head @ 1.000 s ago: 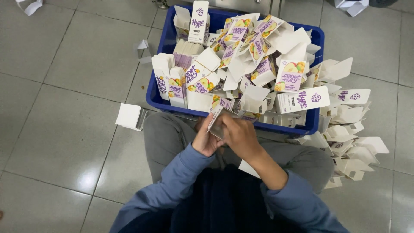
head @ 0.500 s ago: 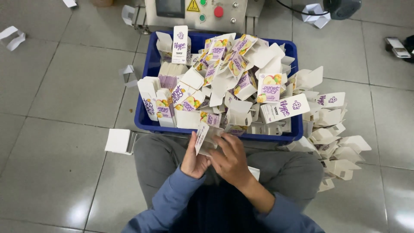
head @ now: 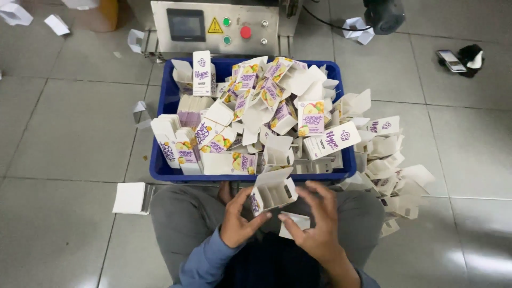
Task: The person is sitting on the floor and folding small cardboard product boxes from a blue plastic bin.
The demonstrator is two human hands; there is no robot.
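1. Floor (head: pixel 64 133) of large pale grey glossy tiles with dark grout lines fills the room; stray bits of white card lie on it at the far left and far right
2. Blue plastic crate (head: pixel 160 170) sits on the tiles just beyond the seated person's knees, heaped with small folding cartons (head: pixel 266 106) in white and purple with fruit pictures, some flat, some opened
3. More white opened cartons (head: pixel 394 176) spill in a pile on the floor against the crate's right side
4. Stack of flat white card (head: pixel 129 198) lies on the floor to the left, near the person's grey trouser leg
5. Metal machine panel (head: pixel 213 26) with a dark screen, a yellow warning triangle, green buttons and a red knob stands at the far edge, touching the crate's far wall
6. Left hand (head: pixel 237 221) grips the opened carton (head: pixel 273 193) from the left, thumb and fingers curled onto its near end; the carton is held over the lap, just near of the crate's rim, its open mouth with inner dividers tilted up
7. Right hand (head: pixel 317 226) is spread wide, fingers (head: pixel 320 193) splayed and apart from the carton, just right of it; under the palm a small white piece of card (head: pixel 296 223) shows, but whether the hand touches it cannot be told
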